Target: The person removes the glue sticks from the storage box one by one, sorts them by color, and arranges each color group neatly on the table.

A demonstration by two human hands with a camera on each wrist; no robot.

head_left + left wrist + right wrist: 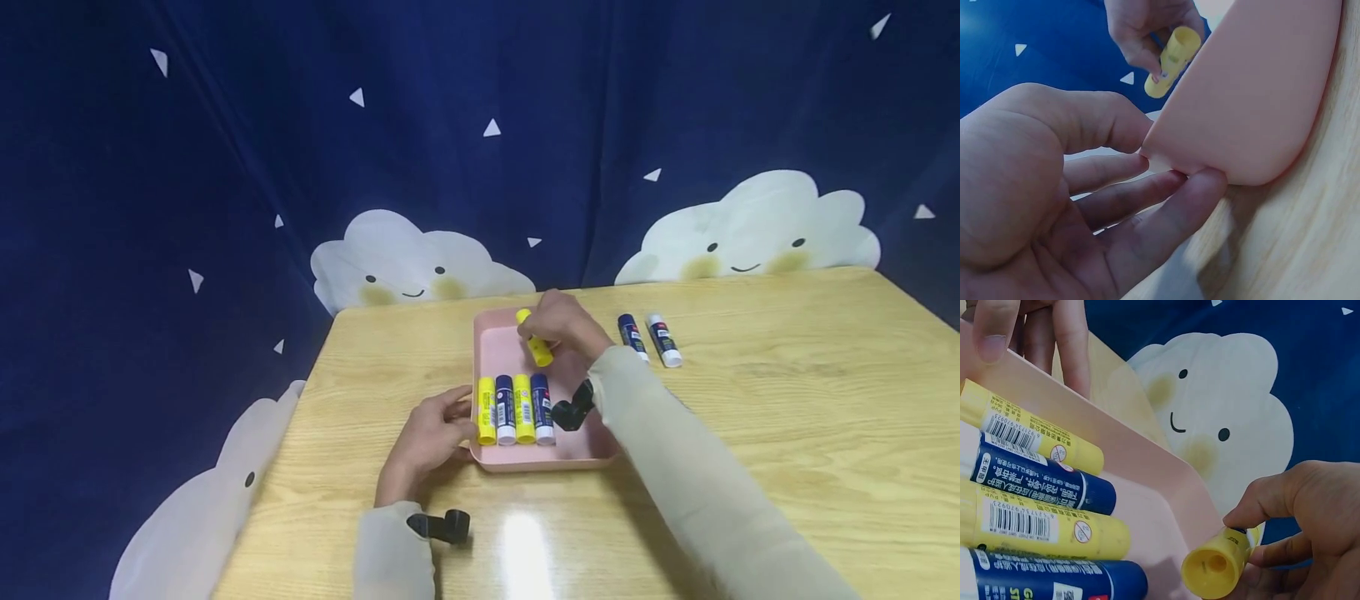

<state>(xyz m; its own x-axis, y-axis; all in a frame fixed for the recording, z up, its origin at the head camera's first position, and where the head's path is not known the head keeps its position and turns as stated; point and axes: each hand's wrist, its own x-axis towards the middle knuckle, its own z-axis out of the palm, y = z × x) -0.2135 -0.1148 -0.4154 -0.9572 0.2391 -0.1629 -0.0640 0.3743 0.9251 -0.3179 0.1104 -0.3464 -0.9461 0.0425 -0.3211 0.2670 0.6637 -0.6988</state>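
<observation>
A yellow glue stick (541, 352) is pinched between the thumb and fingers of my right hand (564, 321), held over the far part of a pink tray (491, 319). Its hollow base end faces the camera in the right wrist view. My left hand (432, 433) grips the tray's left wall, thumb at the rim and fingers against the outside. Along the tray's near left part lie two yellow glue sticks (487, 411) and two navy glue sticks with white ends (506, 410), side by side in alternating colours.
On the wooden table (787, 400), right of the tray, lie a navy glue stick (632, 335) and a white-and-navy glue stick (663, 340). A dark blue curtain (450, 167) with clouds hangs behind the table's far edge.
</observation>
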